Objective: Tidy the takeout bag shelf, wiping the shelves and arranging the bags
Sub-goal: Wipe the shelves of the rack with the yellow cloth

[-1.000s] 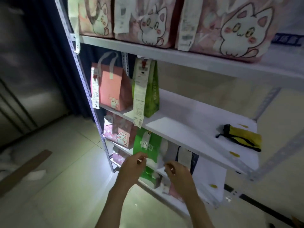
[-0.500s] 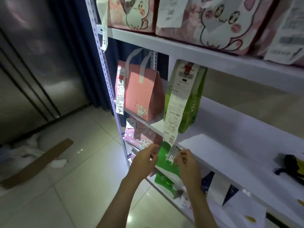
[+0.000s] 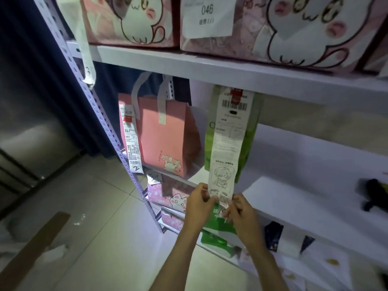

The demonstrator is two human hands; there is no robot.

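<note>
White thermal paper was the thing in play: a long receipt point(image 3: 227, 148) hung down the front of the green takeout bag point(image 3: 248, 141), fixed near the top of the bag and falling past the front edge of the middle shelf point(image 3: 315, 196). Its long axis ran almost straight up and down, and only its lower end reached the hands.

The left hand point(image 3: 199, 204) was closed in a pinch on the left side of the receipt's lower end. The right hand point(image 3: 241, 211) was closed on the bottom of the strip, just to the right; I could not tell if its fingers also held a second small slip with handwriting that showed there. Both hands were below the green bag and slightly in front of it, at the level of the shelf edge, so the bag stood above them and further back. The two hands were almost equally near to the strip, one on each side of it.

The green bag stood upright on the middle shelf, just to the right of the pink paper bag point(image 3: 165, 139), close but perhaps not touching. To the right of the green bag the shelf board was mostly bare, with a dark object point(image 3: 373, 196) far along it.

My judgement: the receipt was being straightened or read. Any pull should go down along the strip, because a sideways pull could tear it or tip the bag forward.
</note>
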